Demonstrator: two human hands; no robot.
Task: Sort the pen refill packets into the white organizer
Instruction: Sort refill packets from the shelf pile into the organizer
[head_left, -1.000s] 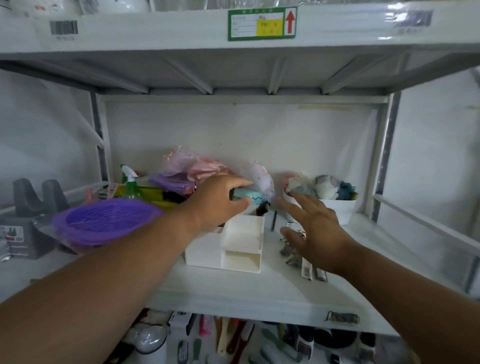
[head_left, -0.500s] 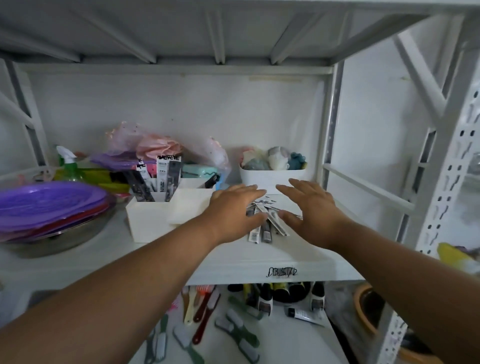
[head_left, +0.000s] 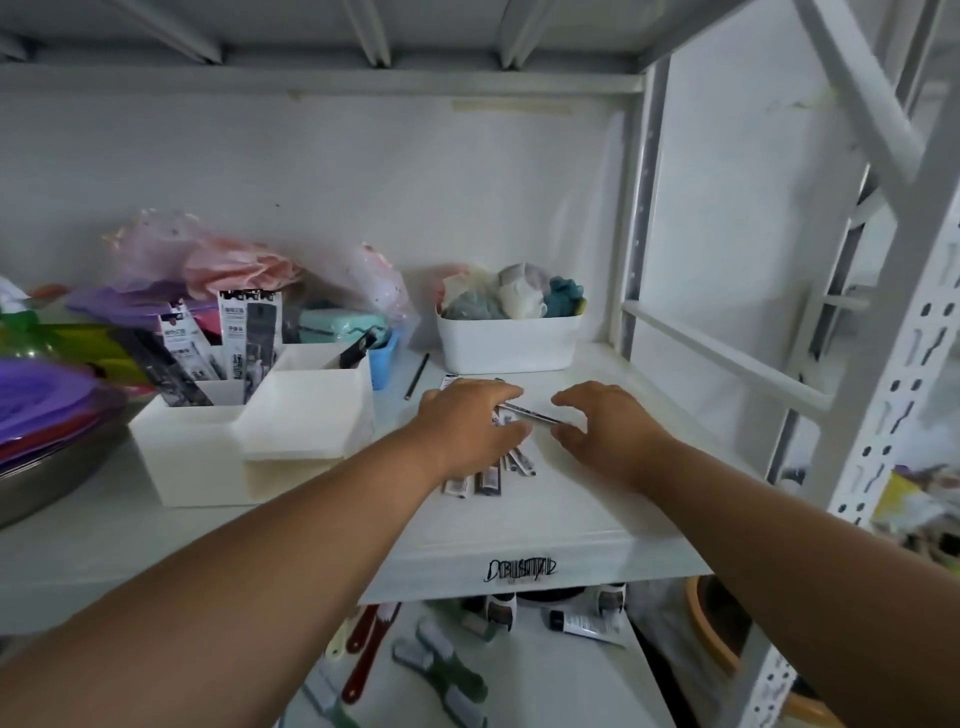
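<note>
- White shelf (head_left: 597, 525) carries the whole job: white organizer (head_left: 249, 441) sits left of centre, loose pen refill packets (head_left: 488, 475) lie in a fanned pile just right of it, so the transfer is short.
- Left hand (head_left: 467, 426) is palm-down on the pile, fingers curled over the packets. It looks to be gathering them; which ones it has a real grip on I can't tell, since the hand covers most of the pile.
- Right hand (head_left: 605, 426) faces it from the right, fingers curled, thumb and fingertips on the end of 1 raised packet (head_left: 530, 414) that bridges the gap between both hands. Looks like a pinch, probably to steady or peel off that packet.
- At least 3 packet ends stick out under the left wrist, flat on the shelf.
- Organizer's tall rear-left compartment already holds several packets upright (head_left: 244, 332), so that reads as the target slot. Lower front tray (head_left: 306, 415) shows nothing in it.
- Judgement: early-to-mid task, pile not yet cleared.
- Risk: slick flat packets may slide apart if lifted as a bunch.
- White bin (head_left: 509, 345) behind the hands holds bundled cloth-like items, a loose pen (head_left: 417, 375) lies between bin and organizer; neither is in the way.
</note>
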